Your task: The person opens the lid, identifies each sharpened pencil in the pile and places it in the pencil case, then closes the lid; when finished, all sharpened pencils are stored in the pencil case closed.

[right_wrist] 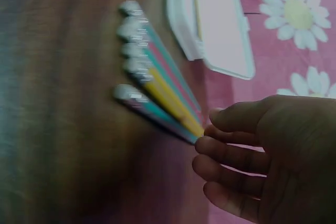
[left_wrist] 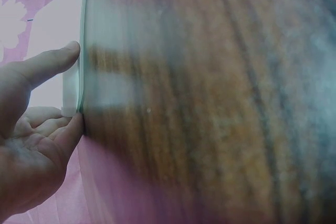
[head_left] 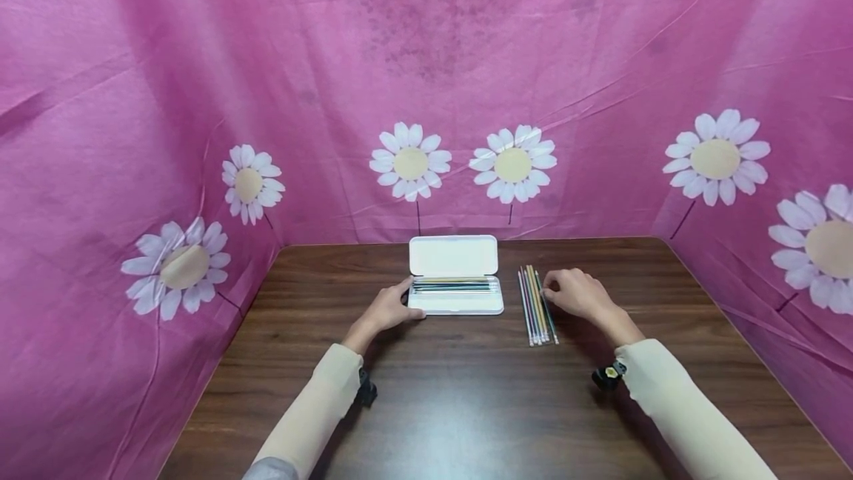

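The white case (head_left: 460, 312) lies on the brown table (head_left: 453, 406), toward the far edge, with its lid (head_left: 453, 255) swung back on the far side. Several pencils (head_left: 453, 285) lie left to right in the far part of the case. The left hand (head_left: 389, 310) has its grip on the case's left end, thumb at the near side and fingers around the far side, spread only by the case. To the right of the case, and apart from it, loose pencils (head_left: 536, 302) lie side by side, white erasers toward the near side; a green pencil (head_left: 548, 310) angles away to the right. The right hand (head_left: 580, 293) is at their far part, fingers bent, thumb close to the index finger; whether its grip has hold of a pencil cannot be told. Pink cloth (head_left: 433, 35) with white flowers (head_left: 410, 163) hangs beyond the table.
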`<state>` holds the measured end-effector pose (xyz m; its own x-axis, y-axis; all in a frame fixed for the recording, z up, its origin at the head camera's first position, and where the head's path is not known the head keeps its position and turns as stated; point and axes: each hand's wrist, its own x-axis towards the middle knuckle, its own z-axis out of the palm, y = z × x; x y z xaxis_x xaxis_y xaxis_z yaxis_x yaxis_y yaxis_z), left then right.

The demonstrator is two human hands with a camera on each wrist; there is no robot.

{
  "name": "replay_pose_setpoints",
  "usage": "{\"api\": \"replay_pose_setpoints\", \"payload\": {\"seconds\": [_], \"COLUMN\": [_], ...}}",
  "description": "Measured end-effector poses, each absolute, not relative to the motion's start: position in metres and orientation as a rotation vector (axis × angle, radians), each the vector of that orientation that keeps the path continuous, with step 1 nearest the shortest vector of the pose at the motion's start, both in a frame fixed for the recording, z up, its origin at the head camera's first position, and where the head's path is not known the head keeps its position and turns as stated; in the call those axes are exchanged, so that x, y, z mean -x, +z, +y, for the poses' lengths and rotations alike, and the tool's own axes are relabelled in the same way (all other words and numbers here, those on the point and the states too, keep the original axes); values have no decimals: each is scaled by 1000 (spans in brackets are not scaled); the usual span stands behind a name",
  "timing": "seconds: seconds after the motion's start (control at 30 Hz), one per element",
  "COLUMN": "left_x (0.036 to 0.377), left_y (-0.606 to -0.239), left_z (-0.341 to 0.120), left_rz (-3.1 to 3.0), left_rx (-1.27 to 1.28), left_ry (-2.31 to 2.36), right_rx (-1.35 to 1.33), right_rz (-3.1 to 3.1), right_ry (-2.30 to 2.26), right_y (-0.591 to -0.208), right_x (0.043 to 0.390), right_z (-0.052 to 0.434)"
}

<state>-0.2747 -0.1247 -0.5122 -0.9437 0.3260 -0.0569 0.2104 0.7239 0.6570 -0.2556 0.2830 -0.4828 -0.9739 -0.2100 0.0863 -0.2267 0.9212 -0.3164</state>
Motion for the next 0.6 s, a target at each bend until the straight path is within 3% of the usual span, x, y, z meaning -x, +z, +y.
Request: {"api": "replay_pose_setpoints", "payload": {"seconds": [0.27, 0.6], "left_x": [275, 274], "left_y": [-513, -512], "left_z": [-124, -125], "left_rz": [2752, 2746], "left_rx": [-433, -429], "left_ry": [1010, 1047], "right_rx": [-245, -93], "right_rz": [-3082, -3144], "right_ry": [570, 606], "right_y": [-502, -531], "right_x": [251, 271], "right_z": [286, 302]}}
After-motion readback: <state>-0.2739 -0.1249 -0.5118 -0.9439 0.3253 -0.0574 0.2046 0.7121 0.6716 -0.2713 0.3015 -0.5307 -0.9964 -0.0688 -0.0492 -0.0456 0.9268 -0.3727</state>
